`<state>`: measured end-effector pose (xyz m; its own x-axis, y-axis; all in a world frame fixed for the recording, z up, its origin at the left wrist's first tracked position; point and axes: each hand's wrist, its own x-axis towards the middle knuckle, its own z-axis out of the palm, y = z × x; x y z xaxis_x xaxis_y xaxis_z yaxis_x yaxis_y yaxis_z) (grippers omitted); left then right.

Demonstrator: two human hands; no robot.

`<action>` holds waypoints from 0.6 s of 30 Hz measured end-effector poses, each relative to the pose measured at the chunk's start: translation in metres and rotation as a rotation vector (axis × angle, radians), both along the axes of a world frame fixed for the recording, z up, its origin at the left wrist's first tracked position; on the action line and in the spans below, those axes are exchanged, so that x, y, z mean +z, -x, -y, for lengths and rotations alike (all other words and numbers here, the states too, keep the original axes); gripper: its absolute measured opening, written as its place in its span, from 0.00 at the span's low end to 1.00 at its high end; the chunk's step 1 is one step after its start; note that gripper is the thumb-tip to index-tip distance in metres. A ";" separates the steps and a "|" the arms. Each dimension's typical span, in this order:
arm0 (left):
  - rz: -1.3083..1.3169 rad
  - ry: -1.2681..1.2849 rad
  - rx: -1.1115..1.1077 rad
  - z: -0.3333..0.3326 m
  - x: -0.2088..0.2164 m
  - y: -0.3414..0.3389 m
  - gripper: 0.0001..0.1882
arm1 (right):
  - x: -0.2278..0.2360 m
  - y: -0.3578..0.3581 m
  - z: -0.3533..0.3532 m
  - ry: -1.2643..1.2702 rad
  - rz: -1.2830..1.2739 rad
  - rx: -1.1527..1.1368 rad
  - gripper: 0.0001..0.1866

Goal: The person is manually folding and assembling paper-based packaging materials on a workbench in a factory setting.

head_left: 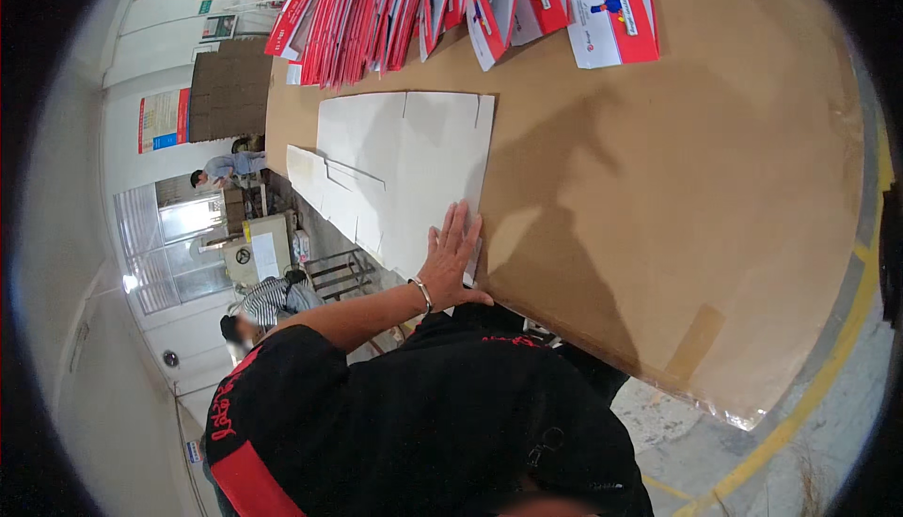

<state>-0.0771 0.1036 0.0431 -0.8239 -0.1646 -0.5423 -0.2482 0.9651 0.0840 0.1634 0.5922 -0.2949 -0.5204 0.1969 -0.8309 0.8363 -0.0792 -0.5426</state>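
Observation:
My left hand (pixel 451 255) lies palm down with its fingers stretched out, on the lower right part of a flat white cardboard sheet (pixel 433 155). Its thumb points right, close to the table's near edge, and a bracelet circles the wrist. The sheet has several cut slits along its far and left sides, and a stepped flap at the left. It lies along the left edge of a brown-covered table (pixel 715 188). My right hand is outside the picture.
Beyond the sheet stands a dense row of folded red-and-white printed cards (pixel 362 23), with a few spread ones (pixel 616 23) to its right. Tape (pixel 694 343) marks the table cover near its front edge. Two people, a striped shirt (pixel 268 301) on one, are off to the left.

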 end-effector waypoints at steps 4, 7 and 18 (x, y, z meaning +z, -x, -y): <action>0.022 0.002 -0.034 0.006 0.002 -0.006 0.73 | 0.016 0.027 -0.019 -0.021 -0.014 -0.035 0.23; -0.016 -0.015 -0.017 0.008 -0.001 -0.011 0.70 | 0.015 0.064 -0.037 -0.035 -0.045 -0.041 0.23; -0.089 0.031 0.243 0.005 0.006 -0.059 0.57 | 0.014 0.139 -0.105 -0.096 -0.094 -0.044 0.23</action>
<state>-0.0179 0.0991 0.0496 -0.8023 -0.3795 -0.4609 -0.4663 0.8803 0.0869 0.0241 0.6971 -0.2805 -0.5842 0.2972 -0.7552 0.7783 -0.0585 -0.6251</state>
